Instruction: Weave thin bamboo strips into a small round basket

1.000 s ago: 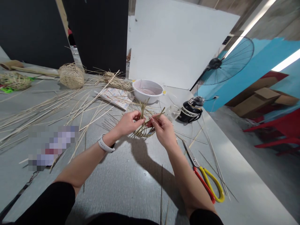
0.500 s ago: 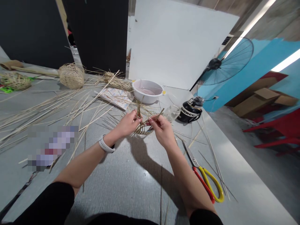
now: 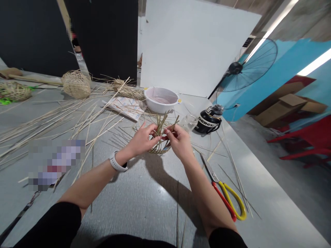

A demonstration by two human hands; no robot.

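Observation:
A small half-woven bamboo basket [image 3: 158, 148] stands at the middle of the table, between my hands. Thin bamboo strips [image 3: 161, 120] rise from it in a bunch. My left hand [image 3: 141, 138], with a white watch band on the wrist, pinches strips at the basket's left rim between thumb and fingers. On the opposite side my right hand [image 3: 179, 140] pinches a strip at the rim, its end poking up past the fingers. Both sets of fingertips nearly meet, and they hide part of the rim.
Scissors [image 3: 219, 186] with red and yellow handles lie at my right. Behind stand a white basin [image 3: 162, 100], a glass jar [image 3: 189, 122] and a black jug [image 3: 209, 119]. Loose strips [image 3: 64, 120] cover the left side, near a finished woven basket [image 3: 76, 84]. A fan [image 3: 236, 68] stands behind.
My left hand has shifted slightly, its fingers now spread further and thumb extended toward the right hand. The upright strips lean more to the right. The view has moved a little.

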